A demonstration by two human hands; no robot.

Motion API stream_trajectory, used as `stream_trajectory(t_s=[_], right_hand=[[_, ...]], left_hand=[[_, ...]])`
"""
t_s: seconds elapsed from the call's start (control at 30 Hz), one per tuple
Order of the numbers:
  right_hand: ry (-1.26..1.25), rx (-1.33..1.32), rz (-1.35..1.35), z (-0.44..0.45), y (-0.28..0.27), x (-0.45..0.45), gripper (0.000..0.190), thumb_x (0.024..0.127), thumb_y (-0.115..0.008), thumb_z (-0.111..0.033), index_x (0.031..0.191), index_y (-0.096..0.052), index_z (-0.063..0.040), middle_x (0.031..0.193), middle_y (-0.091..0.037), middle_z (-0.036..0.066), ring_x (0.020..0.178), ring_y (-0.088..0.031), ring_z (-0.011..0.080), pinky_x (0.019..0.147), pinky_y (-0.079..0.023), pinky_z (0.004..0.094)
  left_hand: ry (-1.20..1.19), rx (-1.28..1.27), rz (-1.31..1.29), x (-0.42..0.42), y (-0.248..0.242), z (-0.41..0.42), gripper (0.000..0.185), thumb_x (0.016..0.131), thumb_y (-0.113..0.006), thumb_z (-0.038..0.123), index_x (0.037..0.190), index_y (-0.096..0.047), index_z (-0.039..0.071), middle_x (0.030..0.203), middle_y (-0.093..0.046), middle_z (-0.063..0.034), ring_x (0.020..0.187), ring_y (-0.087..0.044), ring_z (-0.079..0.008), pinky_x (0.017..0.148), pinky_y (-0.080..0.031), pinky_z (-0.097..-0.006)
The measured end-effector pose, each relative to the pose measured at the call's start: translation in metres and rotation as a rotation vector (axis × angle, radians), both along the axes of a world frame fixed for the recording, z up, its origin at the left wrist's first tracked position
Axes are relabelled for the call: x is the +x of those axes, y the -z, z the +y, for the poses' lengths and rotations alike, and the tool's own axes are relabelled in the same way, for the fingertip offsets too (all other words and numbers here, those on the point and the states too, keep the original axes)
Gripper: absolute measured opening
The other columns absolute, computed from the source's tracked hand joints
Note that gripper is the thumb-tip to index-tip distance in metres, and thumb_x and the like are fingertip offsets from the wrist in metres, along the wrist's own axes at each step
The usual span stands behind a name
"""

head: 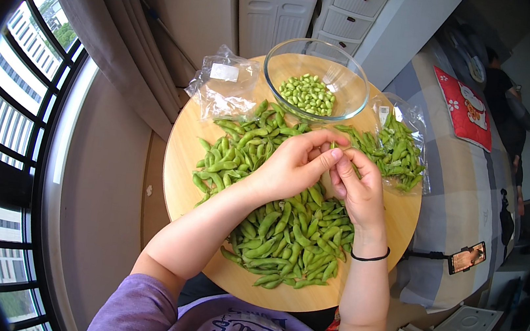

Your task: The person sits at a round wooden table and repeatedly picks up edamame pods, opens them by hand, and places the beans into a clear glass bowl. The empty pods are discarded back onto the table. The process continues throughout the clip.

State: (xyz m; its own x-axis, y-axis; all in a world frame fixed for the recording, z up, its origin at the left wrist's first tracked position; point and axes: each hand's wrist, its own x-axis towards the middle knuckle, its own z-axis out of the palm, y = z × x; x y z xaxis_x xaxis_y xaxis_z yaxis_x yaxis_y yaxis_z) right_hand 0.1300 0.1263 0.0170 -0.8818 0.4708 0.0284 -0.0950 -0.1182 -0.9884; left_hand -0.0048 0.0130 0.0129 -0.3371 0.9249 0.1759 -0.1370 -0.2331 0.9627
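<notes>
My left hand (301, 159) and my right hand (361, 183) meet over the middle of a round wooden table (183, 160). Between their fingertips is a green edamame pod (333, 145), mostly covered by the fingers. Beneath my forearms spreads a heap of unshelled edamame pods (287, 243), which continues to a second cluster (234, 149) on the left. Just beyond my hands stands a clear glass bowl (359, 95) with shelled green beans (307, 94) gathered at its bottom.
A crumpled clear plastic bag (228, 84) lies left of the bowl. On the right, another plastic bag (420, 132) holds more pods (402, 150). A phone (467, 258) on a holder stands beside the bed (441, 187). Farther right is another person (502, 95). White drawers (352, 20) stand behind the table.
</notes>
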Motion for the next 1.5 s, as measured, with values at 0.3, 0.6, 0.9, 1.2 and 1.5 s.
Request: stream_trajectory(t_s=[0.3,0.6,0.9,1.2,1.5], right_hand=[[0.086,0.104,-0.018,-0.002,0.005,-0.003,0.019,0.105,-0.059,-0.022,0.099,-0.062,-0.004,0.076,-0.056,-0.002,0.059,-0.042,0.0039,0.052,-0.033,0.0195],[-0.109,-0.496,0.234,0.007,0.012,-0.001,0.014,0.103,-0.06,-0.015,0.113,-0.063,-0.005,0.089,-0.06,0.0,0.063,-0.047,0.0058,0.056,-0.035,0.0189],[-0.169,-0.492,0.174,0.009,0.01,-0.002,0.02,0.105,-0.059,-0.023,0.104,-0.065,-0.004,0.086,-0.059,0.0,0.063,-0.044,0.005,0.056,-0.034,0.0192],[-0.004,-0.14,-0.02,0.005,0.009,-0.001,0.032,0.102,-0.065,-0.032,0.094,-0.066,-0.001,0.079,-0.058,0.0,0.059,-0.04,0.0033,0.05,-0.028,0.0198],[-0.039,-0.123,-0.054,0.007,0.006,0.001,0.032,0.107,-0.055,-0.028,0.097,-0.066,0.001,0.079,-0.06,0.001,0.06,-0.043,0.0051,0.052,-0.033,0.0205]], left_hand=[[0.026,-0.106,-0.185,-0.017,0.008,0.002,0.028,0.097,-0.07,0.013,0.12,-0.063,-0.002,0.094,-0.066,-0.0023,0.075,-0.058,-0.0063,0.065,-0.05,-0.0214],[-0.072,-0.054,0.145,-0.005,0.001,-0.002,0.036,0.093,-0.073,0.008,0.127,-0.066,-0.004,0.098,-0.06,-0.0017,0.081,-0.056,-0.0064,0.072,-0.049,-0.0225],[-0.287,0.109,0.475,-0.004,0.001,-0.002,0.027,0.088,-0.077,0.008,0.113,-0.074,-0.001,0.083,-0.065,-0.005,0.075,-0.063,-0.0134,0.067,-0.051,-0.0277],[-0.371,0.143,0.944,-0.007,0.001,-0.004,0.015,0.081,-0.077,0.006,0.094,-0.07,0.0,0.084,-0.067,-0.0129,0.076,-0.067,-0.0318,0.067,-0.055,-0.0381],[-0.332,0.129,0.865,-0.011,0.007,0.0,0.015,0.083,-0.076,0.007,0.095,-0.073,0.0,0.082,-0.069,-0.0124,0.076,-0.068,-0.0308,0.069,-0.055,-0.0372]])
